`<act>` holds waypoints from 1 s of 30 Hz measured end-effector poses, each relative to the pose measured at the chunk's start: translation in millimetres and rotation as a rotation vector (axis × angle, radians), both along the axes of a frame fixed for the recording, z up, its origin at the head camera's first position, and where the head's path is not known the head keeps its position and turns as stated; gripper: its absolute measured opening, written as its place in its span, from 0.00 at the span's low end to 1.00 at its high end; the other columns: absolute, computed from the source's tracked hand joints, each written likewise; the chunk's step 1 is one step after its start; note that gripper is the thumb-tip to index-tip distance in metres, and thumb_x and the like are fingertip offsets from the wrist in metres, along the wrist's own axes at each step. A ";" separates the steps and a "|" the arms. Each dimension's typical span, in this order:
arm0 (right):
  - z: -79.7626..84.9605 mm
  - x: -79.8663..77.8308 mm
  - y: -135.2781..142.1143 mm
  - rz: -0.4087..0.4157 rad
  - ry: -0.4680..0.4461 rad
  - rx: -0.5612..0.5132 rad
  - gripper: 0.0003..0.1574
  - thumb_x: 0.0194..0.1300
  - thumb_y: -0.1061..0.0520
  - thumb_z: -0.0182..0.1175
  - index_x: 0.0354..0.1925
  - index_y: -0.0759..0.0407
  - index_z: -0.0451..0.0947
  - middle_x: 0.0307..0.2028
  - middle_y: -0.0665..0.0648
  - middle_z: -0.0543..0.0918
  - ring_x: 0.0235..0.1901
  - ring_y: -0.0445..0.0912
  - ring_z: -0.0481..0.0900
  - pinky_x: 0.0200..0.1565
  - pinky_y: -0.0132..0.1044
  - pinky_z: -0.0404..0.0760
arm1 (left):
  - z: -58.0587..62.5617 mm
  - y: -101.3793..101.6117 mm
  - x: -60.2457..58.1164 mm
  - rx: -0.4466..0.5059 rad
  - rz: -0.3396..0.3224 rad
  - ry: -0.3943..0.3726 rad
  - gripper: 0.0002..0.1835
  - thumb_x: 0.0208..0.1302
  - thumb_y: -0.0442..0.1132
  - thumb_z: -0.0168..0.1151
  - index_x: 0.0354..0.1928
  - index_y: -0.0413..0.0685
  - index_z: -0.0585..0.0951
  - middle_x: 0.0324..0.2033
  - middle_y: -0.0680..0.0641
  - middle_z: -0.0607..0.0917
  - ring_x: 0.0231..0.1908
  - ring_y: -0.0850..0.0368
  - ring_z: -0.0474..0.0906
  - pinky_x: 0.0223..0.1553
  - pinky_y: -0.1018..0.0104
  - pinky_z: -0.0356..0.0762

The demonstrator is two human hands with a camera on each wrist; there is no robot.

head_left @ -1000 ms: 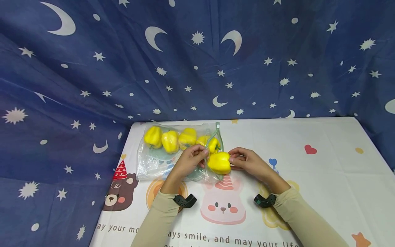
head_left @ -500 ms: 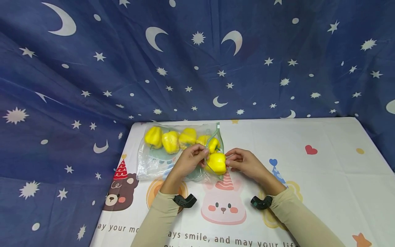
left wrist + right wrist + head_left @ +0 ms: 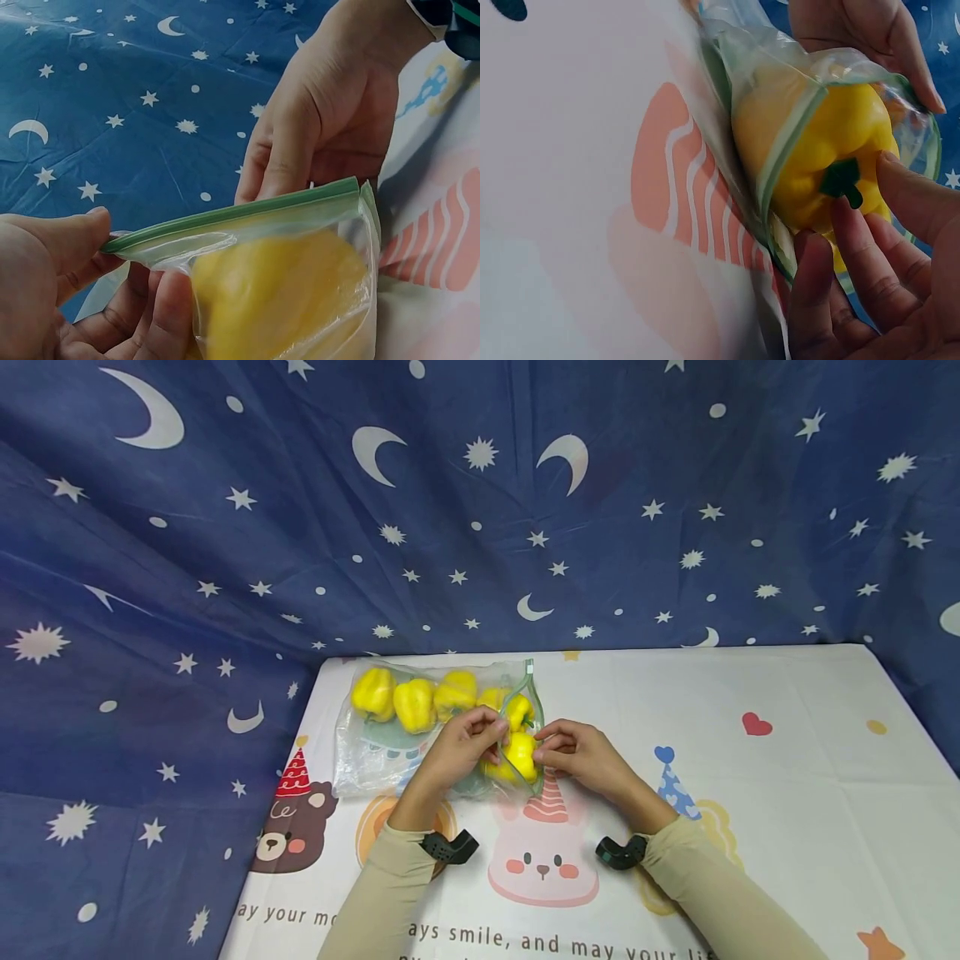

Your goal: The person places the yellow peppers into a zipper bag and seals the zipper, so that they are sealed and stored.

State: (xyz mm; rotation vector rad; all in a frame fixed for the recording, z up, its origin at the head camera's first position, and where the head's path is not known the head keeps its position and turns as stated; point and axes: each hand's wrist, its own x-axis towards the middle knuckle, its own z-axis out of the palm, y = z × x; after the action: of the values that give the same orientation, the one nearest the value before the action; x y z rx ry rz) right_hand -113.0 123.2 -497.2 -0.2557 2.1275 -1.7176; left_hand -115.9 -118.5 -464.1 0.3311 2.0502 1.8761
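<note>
My left hand pinches the green-edged mouth of a clear zip bag between thumb and fingers, holding the rim up. Inside the mouth sits a yellow bell pepper, its green stem facing out toward my right hand. The right thumb and fingertips hold the pepper around its stem end, at the bag's opening. In the left wrist view most of that pepper shows through the plastic. Farther inside the bag lie several more yellow bell peppers, some partly hidden by the left hand.
The bag lies flat on a white tablecloth printed with cartoon animals, hearts and lettering. Behind and to the left hangs a dark blue curtain with moons and stars. Each wrist wears a black camera mount.
My right hand has moved left, sliding the bell pepper from outside the rim into the bag's mouth. The left hand has stayed at the rim.
</note>
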 end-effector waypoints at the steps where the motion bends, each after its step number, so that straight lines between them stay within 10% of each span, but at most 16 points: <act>1: -0.1 -0.2 -1.2 0.002 0.000 -0.001 0.23 0.63 0.52 0.73 0.53 0.59 0.81 0.38 0.57 0.90 0.36 0.54 0.87 0.38 0.42 0.89 | 0.5 0.3 -0.3 -0.001 -0.001 0.003 0.14 0.78 0.45 0.57 0.45 0.38 0.78 0.34 0.45 0.82 0.26 0.55 0.79 0.35 0.67 0.84; 18: -0.7 -2.8 -18.3 0.010 0.099 0.060 0.20 0.65 0.54 0.72 0.51 0.61 0.81 0.38 0.59 0.91 0.35 0.48 0.86 0.35 0.36 0.83 | 6.1 2.3 -1.6 0.022 -0.008 0.012 0.15 0.77 0.46 0.57 0.46 0.39 0.78 0.35 0.46 0.82 0.27 0.56 0.78 0.35 0.68 0.83; 30: -5.4 -3.4 -4.6 -0.003 -0.068 -0.035 0.24 0.65 0.52 0.72 0.56 0.60 0.81 0.42 0.60 0.90 0.32 0.50 0.86 0.36 0.39 0.87 | 7.9 0.1 2.6 0.024 0.022 -0.009 0.15 0.77 0.45 0.58 0.46 0.37 0.78 0.34 0.46 0.82 0.27 0.54 0.77 0.34 0.68 0.84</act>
State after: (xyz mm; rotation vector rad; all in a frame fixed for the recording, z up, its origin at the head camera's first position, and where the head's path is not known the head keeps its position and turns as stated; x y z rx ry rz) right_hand -116.3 118.7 -502.6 -0.2013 2.0524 -1.7411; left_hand -113.3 -118.4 -456.2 0.3071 2.0346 1.9129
